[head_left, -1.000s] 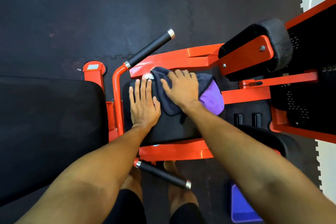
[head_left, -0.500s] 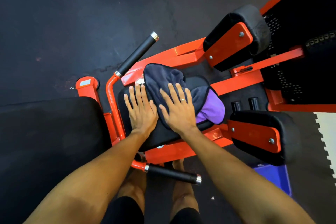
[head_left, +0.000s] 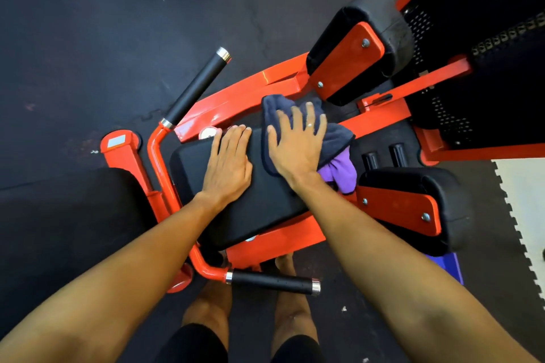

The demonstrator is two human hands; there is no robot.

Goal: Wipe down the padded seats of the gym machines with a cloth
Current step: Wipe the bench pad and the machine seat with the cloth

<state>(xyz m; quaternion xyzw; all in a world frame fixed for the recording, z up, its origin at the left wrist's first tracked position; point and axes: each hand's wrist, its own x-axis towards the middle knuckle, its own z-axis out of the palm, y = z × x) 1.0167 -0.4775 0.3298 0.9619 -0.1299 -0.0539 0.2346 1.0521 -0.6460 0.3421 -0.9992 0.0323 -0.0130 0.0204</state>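
- The padded seat (head_left: 265, 206) is a black rectangular cushion in the middle of the view, set on an orange frame (head_left: 236, 103) and running from about 10 o'clock to 4 o'clock.
- The left hand (head_left: 228, 165) lies palm down on the bare seat, fingers straight and close together, holding nothing. Its fingertips reach the cushion's 12 o'clock edge.
- The right hand (head_left: 298, 147) is just beside it at 3 o'clock, flat with fingers spread, pressing on the cloth (head_left: 336, 135) rather than clutching it. A ring (head_left: 309, 125) shows on one finger.
- The cloth is dark navy with a purple underside. It is bunched on the seat's 2 o'clock end, and the purple part spills out at 4 o'clock of the right hand.
- Two black grip handles with silver caps stick out from the frame: one (head_left: 197, 88) at 11 o'clock of the seat, the other (head_left: 274, 281) at 6 o'clock.
- Two black pads backed by orange plates flank the seat's right end — one (head_left: 392, 23) at 1 o'clock, the other (head_left: 436, 186) at 3 o'clock.
- Another black cushion (head_left: 59, 230) fills the 9 o'clock side of the view.
- The person's bare knees (head_left: 206, 312) show at 6 o'clock, over a dark floor mat (head_left: 118, 23).
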